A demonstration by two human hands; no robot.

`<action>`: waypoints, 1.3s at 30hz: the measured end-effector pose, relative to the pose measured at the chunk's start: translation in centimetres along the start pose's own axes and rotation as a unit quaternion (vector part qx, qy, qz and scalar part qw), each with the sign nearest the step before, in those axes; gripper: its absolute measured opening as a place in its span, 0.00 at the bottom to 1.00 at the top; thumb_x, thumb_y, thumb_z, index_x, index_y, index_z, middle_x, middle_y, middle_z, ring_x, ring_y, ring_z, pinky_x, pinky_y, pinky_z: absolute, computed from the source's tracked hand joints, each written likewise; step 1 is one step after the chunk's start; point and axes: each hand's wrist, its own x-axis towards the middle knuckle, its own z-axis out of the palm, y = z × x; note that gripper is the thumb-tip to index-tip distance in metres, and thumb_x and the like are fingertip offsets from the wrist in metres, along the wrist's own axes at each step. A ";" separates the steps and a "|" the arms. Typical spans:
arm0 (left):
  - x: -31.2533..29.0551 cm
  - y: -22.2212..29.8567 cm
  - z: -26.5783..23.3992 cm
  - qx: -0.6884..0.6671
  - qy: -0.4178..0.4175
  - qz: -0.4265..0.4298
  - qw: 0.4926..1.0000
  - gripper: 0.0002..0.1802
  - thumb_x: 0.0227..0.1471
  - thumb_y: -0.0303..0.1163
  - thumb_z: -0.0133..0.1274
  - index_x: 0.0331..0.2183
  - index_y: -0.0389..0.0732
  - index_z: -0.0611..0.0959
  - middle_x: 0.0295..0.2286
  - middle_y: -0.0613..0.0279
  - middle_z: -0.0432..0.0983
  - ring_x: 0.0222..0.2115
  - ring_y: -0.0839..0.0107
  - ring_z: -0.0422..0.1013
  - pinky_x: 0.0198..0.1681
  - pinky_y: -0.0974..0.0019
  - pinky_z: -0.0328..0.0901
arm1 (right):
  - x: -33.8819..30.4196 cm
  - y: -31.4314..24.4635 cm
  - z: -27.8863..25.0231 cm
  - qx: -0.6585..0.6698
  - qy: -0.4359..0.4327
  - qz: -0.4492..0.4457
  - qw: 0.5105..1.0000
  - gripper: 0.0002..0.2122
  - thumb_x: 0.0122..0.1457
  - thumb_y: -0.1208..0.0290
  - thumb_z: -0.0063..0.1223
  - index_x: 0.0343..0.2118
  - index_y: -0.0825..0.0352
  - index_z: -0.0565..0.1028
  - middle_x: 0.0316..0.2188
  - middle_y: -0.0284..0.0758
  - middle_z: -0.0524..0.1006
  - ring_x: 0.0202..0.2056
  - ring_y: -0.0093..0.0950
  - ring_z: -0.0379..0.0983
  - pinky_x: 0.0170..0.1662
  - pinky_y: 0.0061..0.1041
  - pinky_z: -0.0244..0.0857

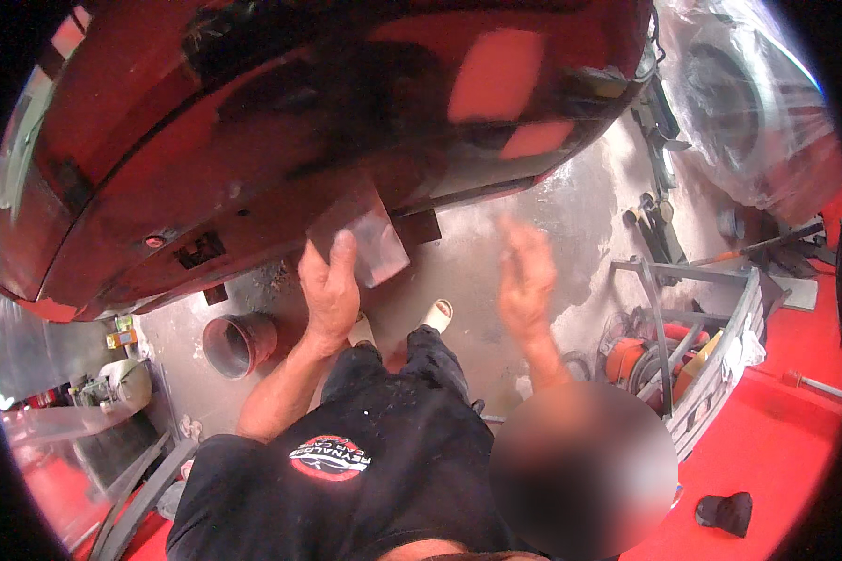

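- Currently, a flat grey sheet [372, 245] is gripped by the left hand [331, 292] near the middle of the frame, the thumb pressed over its near face.
- The lower edge of a dark red car body [299, 140] is overlapped by the sheet's upper part; whether the two are touching cannot be told.
- To the right of centre, the right hand [528, 278] is raised with fingers loosely extended, its grip released; it is slightly blurred.
- Between the hands a wide gap is left, through which grey floor [472, 280] is seen, with a pale shoe [436, 316] below.
- The upper frame is filled by the car body, so room above the hands is bounded by its curved lower edge.
- On the left, room beside the left forearm is limited by a reddish bucket [265, 335].
- On the right, the floor strip beside the right hand is bordered by a grey cart [727, 338], loaded with tools.
- The upper right is occupied by a plastic-wrapped vehicle [753, 117].
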 end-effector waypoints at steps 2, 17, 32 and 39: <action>-0.7 -1.3 -0.8 0.035 -0.036 -0.029 0.998 0.19 0.66 0.37 0.48 0.51 0.33 0.76 0.44 0.61 0.76 0.44 0.70 0.69 0.52 0.64 0.63 | 4.9 -0.3 -1.4 -0.104 0.096 -0.074 0.987 0.28 0.49 0.82 0.53 0.57 0.59 0.76 0.53 0.37 0.73 0.53 0.40 0.68 0.61 0.42 0.55; -5.4 -6.9 -5.3 0.035 -0.067 -0.163 0.984 0.20 0.66 0.39 0.47 0.51 0.34 0.77 0.43 0.59 0.78 0.42 0.71 0.71 0.48 0.64 0.67 | 18.0 -0.3 -2.7 -0.371 0.227 -0.241 0.868 0.24 0.52 0.77 0.53 0.54 0.53 0.80 0.51 0.30 0.77 0.49 0.35 0.67 0.58 0.32 0.58; -5.6 -7.1 -6.2 0.093 -0.062 -0.157 0.981 0.20 0.65 0.40 0.49 0.49 0.32 0.78 0.42 0.58 0.79 0.41 0.71 0.71 0.48 0.64 0.67 | 10.9 8.0 4.6 -0.340 0.228 -0.229 0.883 0.28 0.46 0.81 0.52 0.54 0.55 0.79 0.56 0.35 0.70 0.53 0.41 0.61 0.60 0.36 0.59; -6.5 -7.6 -5.9 0.011 -0.053 -0.205 0.977 0.21 0.65 0.40 0.49 0.49 0.33 0.78 0.42 0.58 0.80 0.42 0.71 0.72 0.48 0.63 0.67 | 10.1 4.8 2.0 -0.280 0.203 -0.200 0.917 0.26 0.47 0.73 0.58 0.54 0.55 0.79 0.53 0.32 0.73 0.53 0.40 0.63 0.59 0.37 0.56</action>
